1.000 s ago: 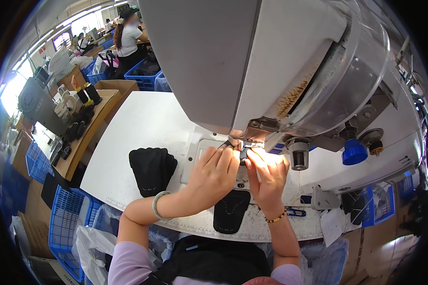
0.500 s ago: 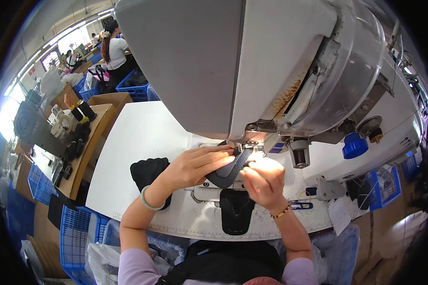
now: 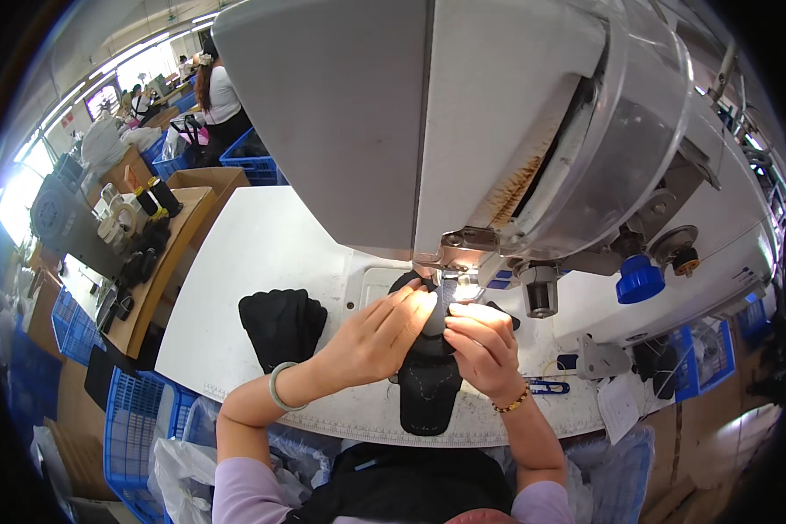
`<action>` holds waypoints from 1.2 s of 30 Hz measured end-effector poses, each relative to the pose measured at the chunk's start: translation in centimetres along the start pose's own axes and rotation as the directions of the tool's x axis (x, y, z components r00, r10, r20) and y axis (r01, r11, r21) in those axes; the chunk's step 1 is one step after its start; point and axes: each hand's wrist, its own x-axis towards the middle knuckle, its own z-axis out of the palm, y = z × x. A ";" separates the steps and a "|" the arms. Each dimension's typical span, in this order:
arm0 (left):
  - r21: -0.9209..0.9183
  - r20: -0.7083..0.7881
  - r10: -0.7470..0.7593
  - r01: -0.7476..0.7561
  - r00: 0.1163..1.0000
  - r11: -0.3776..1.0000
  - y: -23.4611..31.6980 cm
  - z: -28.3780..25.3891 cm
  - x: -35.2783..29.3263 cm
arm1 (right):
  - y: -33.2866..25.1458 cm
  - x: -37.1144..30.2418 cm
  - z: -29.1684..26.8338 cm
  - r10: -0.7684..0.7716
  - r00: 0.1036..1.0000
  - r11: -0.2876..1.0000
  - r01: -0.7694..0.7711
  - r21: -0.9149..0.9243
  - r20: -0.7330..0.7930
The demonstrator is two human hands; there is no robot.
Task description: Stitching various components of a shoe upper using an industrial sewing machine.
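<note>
A dark padded fabric piece (image 3: 434,325) with a grey strip on it sits beneath the needle area of a large white sewing machine (image 3: 341,131). My left hand (image 3: 377,336) holds its left side, fingertips together close to the presser foot. On the other side my right hand (image 3: 485,349) pinches its right edge between thumb and fingers. Directly below lies a black fabric piece (image 3: 430,406) with a pale stitched outline, flat on the table. A stack of black fabric pieces (image 3: 281,323) rests left of my left forearm.
Blue-handled thread snips (image 3: 548,387) lie right of my right wrist, near a white paper (image 3: 618,406) at the table edge. A blue knob (image 3: 639,281) juts from the machine. Blue crates (image 3: 144,437) stand lower left. Another person (image 3: 223,96) sits at far left.
The fabric piece has turned from a slanted, curved position to a straighter one under the needle. My right hand has moved slightly down, and its grip has shifted along the edge.
</note>
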 end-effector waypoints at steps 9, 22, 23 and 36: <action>0.020 -0.058 -0.038 0.039 0.998 0.999 0.0 1.5 -0.1 | 1.4 -0.6 -0.1 0.053 0.998 0.998 -0.053 0.031 0.017; -0.165 -0.072 -0.097 0.084 0.993 0.983 -2.6 3.2 -1.0 | 1.5 0.2 0.3 0.119 0.992 0.987 -0.124 0.102 0.051; -0.164 -0.073 -0.097 0.084 0.993 0.983 -2.7 3.3 -1.1 | 1.4 0.3 0.3 0.131 0.990 0.988 -0.135 0.073 0.060; -0.053 -0.125 -0.100 0.094 0.987 0.994 -3.3 4.0 -0.3 | 0.6 0.1 0.9 0.172 0.984 0.974 -0.164 -0.159 0.039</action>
